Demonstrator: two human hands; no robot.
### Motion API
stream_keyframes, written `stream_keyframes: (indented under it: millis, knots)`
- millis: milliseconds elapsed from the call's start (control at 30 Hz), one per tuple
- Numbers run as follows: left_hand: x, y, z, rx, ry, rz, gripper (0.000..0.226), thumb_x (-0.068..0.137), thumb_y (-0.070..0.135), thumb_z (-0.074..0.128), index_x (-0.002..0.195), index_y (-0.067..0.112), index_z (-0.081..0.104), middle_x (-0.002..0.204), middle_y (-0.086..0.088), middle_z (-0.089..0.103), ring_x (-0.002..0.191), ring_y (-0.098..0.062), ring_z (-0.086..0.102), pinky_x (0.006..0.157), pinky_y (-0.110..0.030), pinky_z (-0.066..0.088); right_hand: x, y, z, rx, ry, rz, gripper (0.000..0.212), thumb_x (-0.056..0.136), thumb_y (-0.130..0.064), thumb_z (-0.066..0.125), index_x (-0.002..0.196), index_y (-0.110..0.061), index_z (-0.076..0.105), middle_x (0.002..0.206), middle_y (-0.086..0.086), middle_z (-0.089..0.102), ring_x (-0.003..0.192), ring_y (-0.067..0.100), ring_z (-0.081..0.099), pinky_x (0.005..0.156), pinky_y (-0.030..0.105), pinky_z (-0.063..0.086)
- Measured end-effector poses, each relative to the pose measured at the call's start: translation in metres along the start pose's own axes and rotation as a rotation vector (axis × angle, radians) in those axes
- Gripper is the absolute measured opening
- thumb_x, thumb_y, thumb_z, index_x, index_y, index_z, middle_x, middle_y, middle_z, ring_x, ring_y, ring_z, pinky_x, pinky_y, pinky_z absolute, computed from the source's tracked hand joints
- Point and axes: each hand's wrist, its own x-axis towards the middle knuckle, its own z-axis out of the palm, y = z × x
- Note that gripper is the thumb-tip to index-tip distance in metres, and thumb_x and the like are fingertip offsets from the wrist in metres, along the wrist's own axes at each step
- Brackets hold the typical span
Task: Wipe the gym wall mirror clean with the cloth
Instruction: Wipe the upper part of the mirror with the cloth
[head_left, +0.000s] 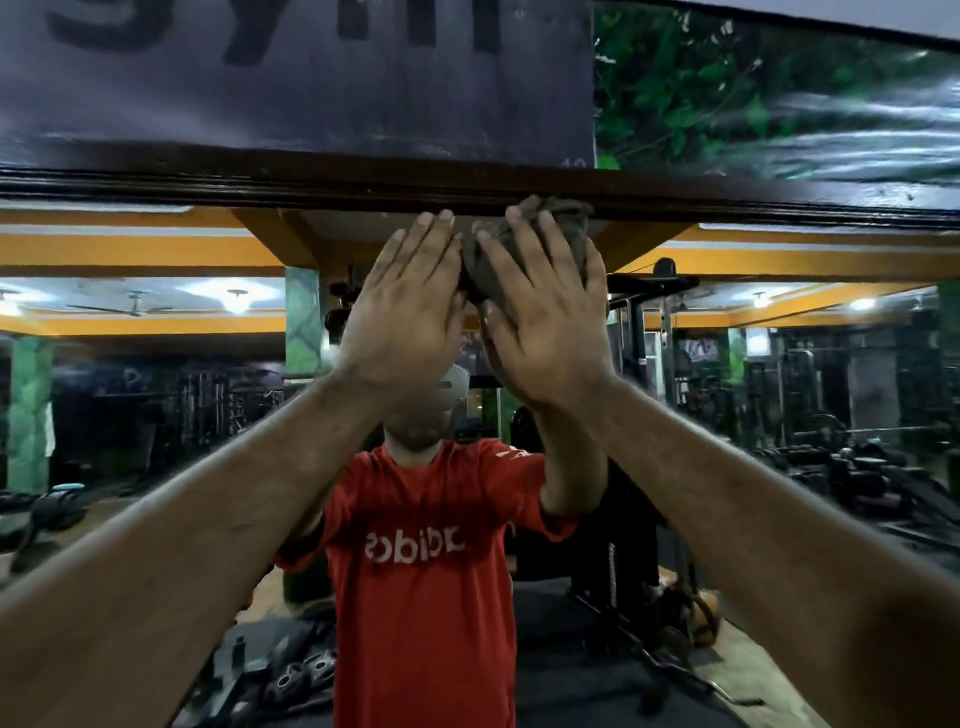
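Pressing the bunched brown cloth (524, 249) flat-fingered against the mirror (156, 415) with your right hand (545, 322), your left hand (405, 312) beside it spreads open.

Both arms raised and stretched forward, forearms converging toward the middle. Left hand (402, 306) flat and upright, fingers straight and together, back of the hand toward the camera. Right hand (545, 317) just beside it, fingers straight and slightly spread, pressing against a bunched cloth (524, 249) at the fingertips.
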Motion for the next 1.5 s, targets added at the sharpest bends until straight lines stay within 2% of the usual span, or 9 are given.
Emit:
stream_keyframes:
  millis: [200,367,533,700,833,1033,1167,1333,1500]
  knots:
    - [-0.021,-0.029,-0.017,0.062,0.028,-0.121,0.059,0.106,0.031,0.026,0.156,0.0,0.026,0.165,-0.018,0.021,0.155,-0.028,0.015,0.127,-0.042,0.011,0.009,-0.005,0.002,-0.078,0.066,0.321,0.066,0.102,-0.049,0.035,0.163,-0.026,0.032,0.172,0.006,0.024,0.159,0.028,0.018,0.125,0.061,0.016]
    - [-0.022,-0.039,-0.014,0.03,0.017,-0.051,0.063,0.101,0.031,0.026,0.153,-0.004,0.032,0.163,-0.022,0.025,0.153,-0.033,0.02,0.126,-0.045,0.015,0.004,-0.033,0.004,-0.013,-0.034,-0.07,0.064,0.101,-0.045,0.043,0.162,-0.027,0.033,0.171,0.004,0.026,0.159,0.026,0.019,0.124,0.063,0.016]
    - [-0.045,-0.059,-0.03,-0.009,0.07,-0.078,0.06,0.102,0.029,0.028,0.153,-0.002,0.035,0.162,-0.02,0.029,0.153,-0.031,0.022,0.126,-0.045,0.016,0.021,-0.056,0.009,-0.054,0.036,0.402,0.068,0.101,-0.051,0.033,0.165,-0.026,0.027,0.173,0.006,0.02,0.16,0.03,0.015,0.125,0.063,0.012]
    - [-0.053,-0.073,-0.023,0.091,0.031,-0.059,0.061,0.106,0.032,0.023,0.156,-0.003,0.025,0.165,-0.022,0.019,0.155,-0.031,0.014,0.127,-0.047,0.013,0.014,-0.065,0.012,-0.064,-0.077,0.007,0.067,0.102,-0.052,0.032,0.165,-0.028,0.024,0.174,0.004,0.018,0.161,0.026,0.012,0.126,0.061,0.012]
    - [-0.054,-0.071,-0.019,0.089,0.049,-0.063,0.061,0.106,0.031,0.023,0.156,-0.004,0.024,0.165,-0.022,0.018,0.155,-0.032,0.013,0.127,-0.047,0.012,0.021,-0.067,0.016,-0.108,0.065,0.407,0.067,0.103,-0.052,0.029,0.164,-0.025,0.027,0.173,0.006,0.022,0.159,0.029,0.017,0.124,0.063,0.017]
    - [-0.054,-0.073,-0.022,0.018,0.062,-0.055,0.061,0.102,0.028,0.025,0.152,-0.005,0.032,0.162,-0.024,0.026,0.153,-0.034,0.02,0.126,-0.047,0.015,0.013,-0.091,0.017,-0.067,-0.056,-0.009,0.065,0.103,-0.048,0.034,0.163,-0.025,0.03,0.173,0.006,0.022,0.16,0.028,0.016,0.124,0.064,0.015]
    - [-0.054,-0.084,-0.037,-0.085,0.061,-0.062,0.057,0.102,0.026,0.034,0.151,-0.002,0.038,0.161,-0.021,0.032,0.151,-0.032,0.026,0.126,-0.045,0.018,0.029,-0.087,0.019,-0.051,0.048,0.353,0.067,0.102,-0.049,0.035,0.164,-0.025,0.028,0.173,0.007,0.022,0.159,0.03,0.017,0.124,0.065,0.013]
    - [-0.051,-0.102,-0.043,0.06,0.055,-0.082,0.061,0.103,0.032,0.032,0.153,-0.002,0.034,0.163,-0.021,0.027,0.153,-0.032,0.021,0.127,-0.044,0.014,0.016,-0.1,0.019,-0.011,-0.048,-0.054,0.066,0.102,-0.048,0.038,0.163,-0.026,0.03,0.172,0.006,0.023,0.159,0.029,0.018,0.125,0.062,0.011]
    - [-0.053,-0.096,-0.037,0.097,0.032,-0.106,0.065,0.101,0.033,0.028,0.155,-0.003,0.03,0.164,-0.022,0.023,0.154,-0.031,0.017,0.126,-0.047,0.014,0.029,-0.102,0.022,-0.01,0.029,0.263,0.065,0.102,-0.049,0.035,0.163,-0.026,0.031,0.172,0.006,0.024,0.159,0.03,0.019,0.125,0.063,0.012]
